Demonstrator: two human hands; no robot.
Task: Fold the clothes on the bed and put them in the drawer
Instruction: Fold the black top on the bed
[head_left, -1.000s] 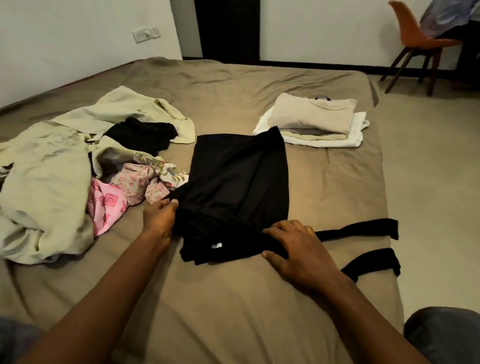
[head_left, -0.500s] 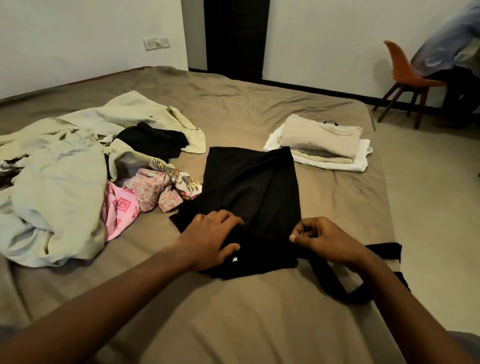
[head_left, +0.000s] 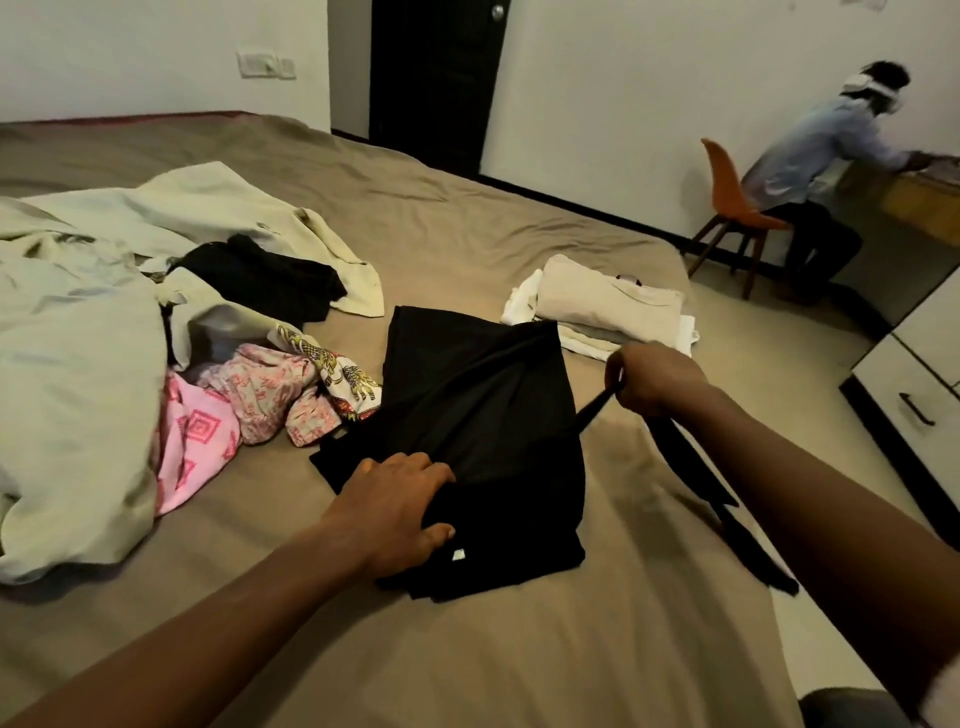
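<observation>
Bed (head_left: 519, 649) unchanged as work surface. Unfolded heap (head_left: 78, 364) sits at the person's left, untouched over the last second.

Black garment (head_left: 483, 415) lies mid-bed, partly folded lengthwise, between the heap and the folded stack (head_left: 608, 306). Its body has not shifted much; the far corner now reaches the near edge of the stack. Drawer unit (head_left: 914, 395) stands off the bed to the right, drawers closed.

Change of note: the strap (head_left: 592, 413). A second ago its two tails lay flat across the bed edge to the right. Now one length runs taut from the garment's right edge up to the right hand (head_left: 657, 382), the remainder trailing down toward the bed edge.

Right hand: was flat on the near hem, then pinching at the edge — now raised clear of the bed, fingers closed tightly round the strap.

Left hand (head_left: 389, 514): moved from the left edge onto the near end, fingers bent over bunched cloth with the thumb beneath, apparently gripping and pinning it beside the white tag (head_left: 458, 555).

Judgement — the strap is being gathered so it can be tucked in. Fold incomplete; drawer step not yet begun.
</observation>
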